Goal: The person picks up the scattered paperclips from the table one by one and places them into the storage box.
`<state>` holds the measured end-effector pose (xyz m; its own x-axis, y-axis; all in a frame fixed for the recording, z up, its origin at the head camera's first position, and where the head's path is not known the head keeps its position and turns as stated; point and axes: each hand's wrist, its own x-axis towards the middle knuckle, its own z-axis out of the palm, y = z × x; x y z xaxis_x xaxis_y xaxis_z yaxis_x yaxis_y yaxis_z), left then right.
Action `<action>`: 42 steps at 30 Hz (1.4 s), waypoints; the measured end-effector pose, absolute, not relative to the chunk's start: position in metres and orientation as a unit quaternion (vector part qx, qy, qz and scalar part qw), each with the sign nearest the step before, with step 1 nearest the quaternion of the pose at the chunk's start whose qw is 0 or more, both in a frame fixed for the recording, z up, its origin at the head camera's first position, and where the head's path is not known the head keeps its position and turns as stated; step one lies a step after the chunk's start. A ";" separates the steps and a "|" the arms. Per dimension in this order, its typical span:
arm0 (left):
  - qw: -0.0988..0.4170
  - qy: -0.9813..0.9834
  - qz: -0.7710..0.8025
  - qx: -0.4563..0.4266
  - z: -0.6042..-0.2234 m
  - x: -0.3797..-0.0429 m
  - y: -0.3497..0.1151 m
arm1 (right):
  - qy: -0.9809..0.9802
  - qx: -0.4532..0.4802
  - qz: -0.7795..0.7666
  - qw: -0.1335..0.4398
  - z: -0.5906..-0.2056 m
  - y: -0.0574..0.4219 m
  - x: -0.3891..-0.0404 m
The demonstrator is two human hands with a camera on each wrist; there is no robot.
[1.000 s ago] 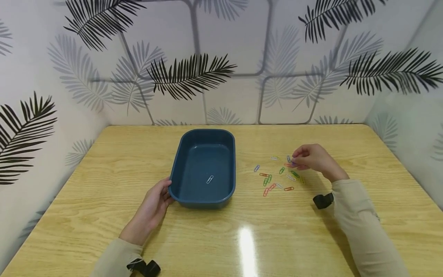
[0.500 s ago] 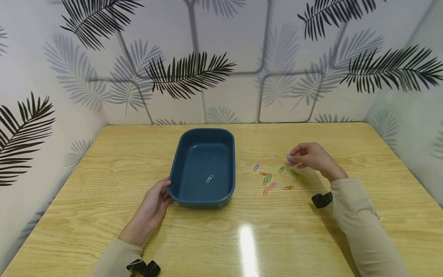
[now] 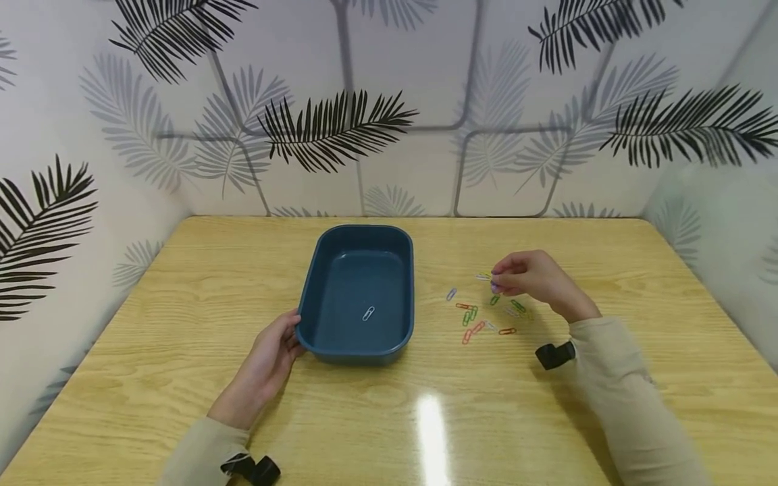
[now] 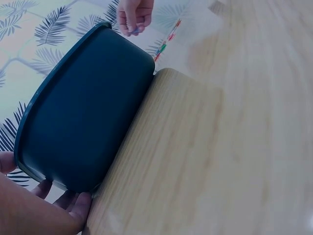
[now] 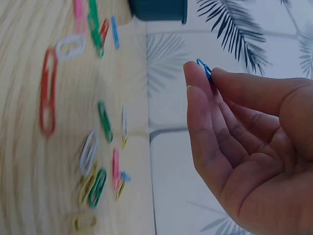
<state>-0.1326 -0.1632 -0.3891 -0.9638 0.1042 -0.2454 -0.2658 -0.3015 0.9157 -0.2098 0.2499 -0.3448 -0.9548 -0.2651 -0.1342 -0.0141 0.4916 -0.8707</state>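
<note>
A dark blue plastic tray (image 3: 352, 283) stands on the table left of centre in the head view. One white paper clip (image 3: 368, 313) lies on its floor. My left hand (image 3: 267, 358) grips the tray's near left corner, thumb at the rim and fingers against the outer wall. In the right wrist view, my right hand (image 5: 254, 132) pinches a blue paper clip (image 5: 204, 68) between thumb and fingertip, raised off the table. The head view has this right hand above the scattered paper clips, and the clip in it is too small to make out there.
Several loose paper clips in red, green, white and yellow lie right of the tray, among them a dark red clip (image 3: 507, 331) and a purple-blue clip (image 3: 451, 294). The wooden table (image 3: 340, 418) ends at a leaf-patterned backdrop (image 3: 401, 169).
My right hand has come up from the clips with the blue paper clip and shifted left toward the tray. The left hand and the tray stay where they were.
</note>
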 end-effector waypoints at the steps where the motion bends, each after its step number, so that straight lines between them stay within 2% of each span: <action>1: 0.115 0.579 0.804 -0.071 -0.389 -0.133 -0.163 | 0.853 -0.084 -0.500 0.125 -0.344 0.246 -0.209; 24: 0.110 0.575 0.808 -0.073 -0.389 -0.132 -0.163 | 0.824 -0.189 -0.519 0.125 -0.325 0.138 -0.202; 42: 0.117 0.584 0.799 -0.078 -0.387 -0.132 -0.162 | 0.828 -0.189 -0.509 0.139 -0.336 0.121 -0.200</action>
<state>-0.1315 -0.1615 -0.3870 -0.9605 0.0961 -0.2610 -0.2779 -0.2894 0.9160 -0.2003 0.1209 -0.3360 -0.8902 -0.4540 -0.0374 -0.1717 0.4104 -0.8956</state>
